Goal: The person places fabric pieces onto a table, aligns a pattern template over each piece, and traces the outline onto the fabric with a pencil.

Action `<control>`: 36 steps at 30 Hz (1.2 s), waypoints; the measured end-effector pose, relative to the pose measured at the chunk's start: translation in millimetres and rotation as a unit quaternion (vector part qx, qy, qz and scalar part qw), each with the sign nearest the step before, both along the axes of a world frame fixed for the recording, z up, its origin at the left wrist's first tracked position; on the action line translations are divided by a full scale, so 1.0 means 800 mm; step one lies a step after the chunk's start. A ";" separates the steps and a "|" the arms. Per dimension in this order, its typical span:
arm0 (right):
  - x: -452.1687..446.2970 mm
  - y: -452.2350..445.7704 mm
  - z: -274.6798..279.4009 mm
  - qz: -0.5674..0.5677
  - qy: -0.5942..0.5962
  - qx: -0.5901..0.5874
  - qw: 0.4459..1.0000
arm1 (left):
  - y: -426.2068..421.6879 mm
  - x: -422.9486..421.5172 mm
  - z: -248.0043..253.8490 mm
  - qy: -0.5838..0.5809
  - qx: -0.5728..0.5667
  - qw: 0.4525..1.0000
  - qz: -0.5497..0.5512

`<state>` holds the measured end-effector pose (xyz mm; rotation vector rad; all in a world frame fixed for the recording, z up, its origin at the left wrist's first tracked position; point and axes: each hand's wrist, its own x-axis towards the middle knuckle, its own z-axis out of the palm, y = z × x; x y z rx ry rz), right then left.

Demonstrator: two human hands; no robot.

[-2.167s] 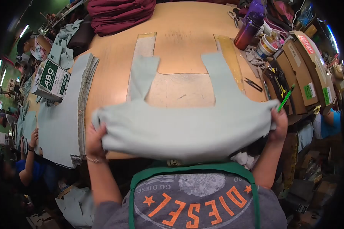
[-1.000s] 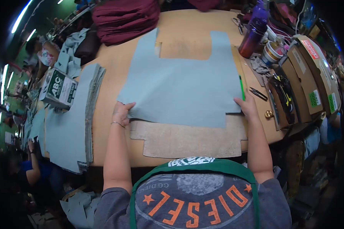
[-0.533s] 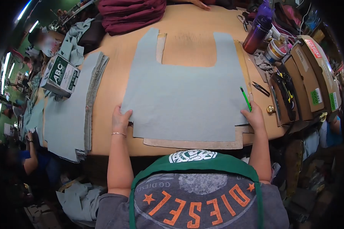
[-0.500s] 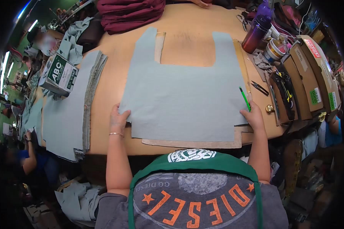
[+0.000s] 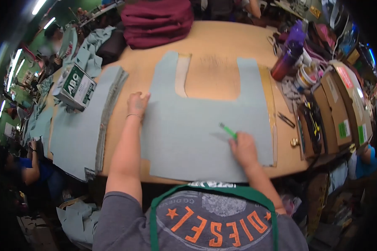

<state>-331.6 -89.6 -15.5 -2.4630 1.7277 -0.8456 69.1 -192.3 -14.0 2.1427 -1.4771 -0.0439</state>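
A light grey-green fabric panel (image 5: 205,134) with a U-shaped cut-out at its far side lies flat before me, over a pale template (image 5: 182,75) that shows along the cut-out. My right hand (image 5: 244,149) is closed around a green pencil (image 5: 228,130), held above the panel's lower right part. At the panel's left edge, my left hand (image 5: 138,103) rests with thumb and fingers apart; its fingertips are slightly blurred. A yellowish strip (image 5: 267,98) shows beside the panel's right edge.
Left stands a stack of cut fabric (image 5: 77,138) under an ABC box (image 5: 76,88). Maroon fabric (image 5: 157,23) is piled at the back. To the right are thread snips (image 5: 286,120), a purple bottle (image 5: 288,52), a tub (image 5: 306,76) and cardboard boxes (image 5: 333,106). Other people sit farther off.
My right hand has moved left from the panel's right edge onto its surface, with the pencil now tilted left. My left hand has slid farther up the left edge. The panel sits nearer me.
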 end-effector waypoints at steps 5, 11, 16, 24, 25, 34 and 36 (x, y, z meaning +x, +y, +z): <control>0.013 0.005 0.004 0.014 -0.003 -0.015 1.000 | -0.111 -0.017 0.026 -0.002 0.112 0.992 0.051; 0.018 0.002 0.007 -0.006 0.011 0.007 1.000 | -0.222 -0.035 0.042 0.073 0.207 0.974 0.059; 0.021 0.004 0.007 -0.018 0.019 0.025 0.999 | -0.300 0.000 0.009 0.224 0.220 0.949 -0.032; 0.026 0.004 0.011 -0.034 0.039 0.024 0.998 | -0.311 0.025 -0.016 0.182 -0.127 0.972 -0.073; 0.026 0.007 0.010 -0.031 0.040 0.028 0.998 | -0.301 0.027 -0.032 0.107 -0.188 0.970 -0.113; 0.027 0.007 0.001 -0.056 0.045 -0.014 0.997 | 0.122 -0.070 0.046 -0.068 0.106 0.936 -0.330; 0.028 0.004 -0.002 -0.052 0.045 -0.021 0.997 | 0.146 -0.098 0.047 -0.059 0.186 0.928 -0.319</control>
